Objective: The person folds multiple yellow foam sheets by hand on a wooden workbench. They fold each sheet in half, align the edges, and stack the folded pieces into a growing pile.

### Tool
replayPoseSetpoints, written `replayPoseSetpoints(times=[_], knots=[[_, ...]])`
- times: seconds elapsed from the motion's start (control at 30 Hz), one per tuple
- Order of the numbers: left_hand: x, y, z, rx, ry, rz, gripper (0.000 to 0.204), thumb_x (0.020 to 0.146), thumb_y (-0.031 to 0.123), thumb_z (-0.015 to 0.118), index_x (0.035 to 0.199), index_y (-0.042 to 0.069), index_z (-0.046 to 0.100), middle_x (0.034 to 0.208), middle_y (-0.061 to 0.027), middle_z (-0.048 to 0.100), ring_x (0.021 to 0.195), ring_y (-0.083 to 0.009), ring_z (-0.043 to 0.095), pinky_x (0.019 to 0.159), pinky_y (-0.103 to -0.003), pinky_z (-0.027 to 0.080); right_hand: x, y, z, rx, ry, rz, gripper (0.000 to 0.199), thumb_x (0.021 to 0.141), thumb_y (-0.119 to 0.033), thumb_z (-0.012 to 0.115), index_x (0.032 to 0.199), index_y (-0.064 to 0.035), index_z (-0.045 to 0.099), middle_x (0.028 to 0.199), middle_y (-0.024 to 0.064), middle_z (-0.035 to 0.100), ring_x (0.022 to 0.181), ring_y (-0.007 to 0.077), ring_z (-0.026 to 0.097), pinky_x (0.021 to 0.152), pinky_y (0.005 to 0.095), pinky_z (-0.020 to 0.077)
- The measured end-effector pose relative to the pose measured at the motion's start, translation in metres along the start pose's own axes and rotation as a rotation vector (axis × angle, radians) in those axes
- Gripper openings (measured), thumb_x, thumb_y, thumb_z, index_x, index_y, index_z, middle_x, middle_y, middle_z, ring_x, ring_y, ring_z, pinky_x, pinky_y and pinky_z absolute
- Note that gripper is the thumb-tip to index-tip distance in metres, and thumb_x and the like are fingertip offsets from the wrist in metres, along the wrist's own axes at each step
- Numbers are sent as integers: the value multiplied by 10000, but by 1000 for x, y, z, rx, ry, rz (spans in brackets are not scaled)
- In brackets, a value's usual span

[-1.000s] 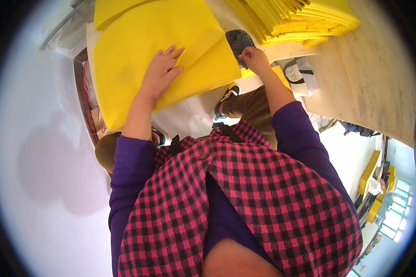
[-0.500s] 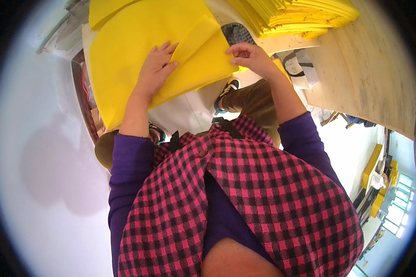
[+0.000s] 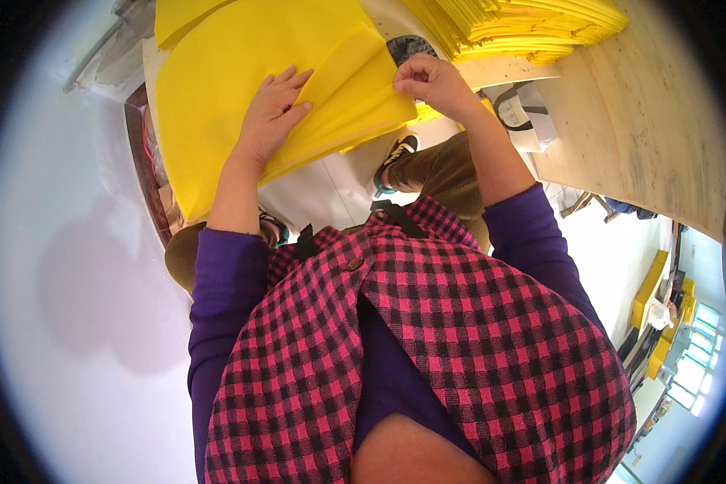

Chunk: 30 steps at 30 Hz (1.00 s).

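Observation:
A stack of soft yellow sheets, which look like thin fabric, lies in front of me. My left hand rests on it with fingers spread, the thumb beside a folded-back flap of the top layer. At the stack's right edge, my right hand is closed in a pinch on the edge of a yellow sheet, the fingertips partly covering the exact grip. Between the two hands the upper layers show raised creases.
A tall pile of folded yellow pieces stands at the far right on a wooden board. A dark grey patterned object sits behind my right hand. Another wooden panel rises at right, near a white bag with dark handles. My shoe shows below.
My right hand has moved slightly away from me and its fingers have closed at the sheet edge. A second layer now bends up beside the flap. My left hand stays put.

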<state>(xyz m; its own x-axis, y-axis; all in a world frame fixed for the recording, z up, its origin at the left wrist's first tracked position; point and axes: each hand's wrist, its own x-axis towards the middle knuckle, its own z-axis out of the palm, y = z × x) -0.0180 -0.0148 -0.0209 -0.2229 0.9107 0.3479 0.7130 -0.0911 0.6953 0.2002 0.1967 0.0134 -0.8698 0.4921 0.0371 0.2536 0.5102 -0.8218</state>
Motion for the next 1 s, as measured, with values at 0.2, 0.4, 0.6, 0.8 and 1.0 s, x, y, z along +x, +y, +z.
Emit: replayPoseSetpoints(times=[0.2, 0.4, 0.6, 0.8, 1.0], knots=[[0, -2, 0, 5, -1, -3, 349, 855, 222, 585, 1144, 29, 621, 1341, -77, 538, 1335, -308, 381, 1129, -461, 203, 6, -11, 0, 147, 3, 17, 110, 834, -140, 692, 884, -48, 661, 802, -2, 597, 764, 84, 558, 682, 240, 470], [0, 1, 0, -22, 8, -9, 343, 856, 228, 584, 1124, 19, 623, 1344, -78, 536, 1337, -308, 380, 1129, -461, 202, 6, -25, 3, 282, 7, 44, 181, 888, -176, 652, 968, -15, 634, 884, 5, 644, 877, 80, 597, 745, 242, 498], [1, -4, 0, -10, -17, 6, 349, 863, 247, 579, 1114, 8, 624, 1347, -77, 534, 1340, -319, 373, 1127, -475, 196, 11, -43, 5, 570, -53, 92, 248, 983, -200, 499, 1132, -16, 572, 1083, 76, 616, 1052, 156, 589, 900, 323, 508], [0, -2, -2, -56, -27, -19, 399, 894, 335, 553, 1137, 27, 625, 1349, -105, 527, 1345, -343, 359, 1123, -490, 189, 28, -53, 10, 718, -45, 11, 311, 992, -224, 478, 1124, 48, 554, 1127, 145, 602, 1079, 245, 599, 930, 346, 501], [0, 8, -5, -6, -31, 51, 414, 898, 342, 547, 1180, 46, 611, 1350, -121, 521, 1349, -347, 351, 1125, -490, 183, 44, -55, 17, 797, -30, 25, 319, 990, -217, 482, 1141, 57, 548, 1146, 156, 597, 1094, 286, 596, 946, 347, 490]])
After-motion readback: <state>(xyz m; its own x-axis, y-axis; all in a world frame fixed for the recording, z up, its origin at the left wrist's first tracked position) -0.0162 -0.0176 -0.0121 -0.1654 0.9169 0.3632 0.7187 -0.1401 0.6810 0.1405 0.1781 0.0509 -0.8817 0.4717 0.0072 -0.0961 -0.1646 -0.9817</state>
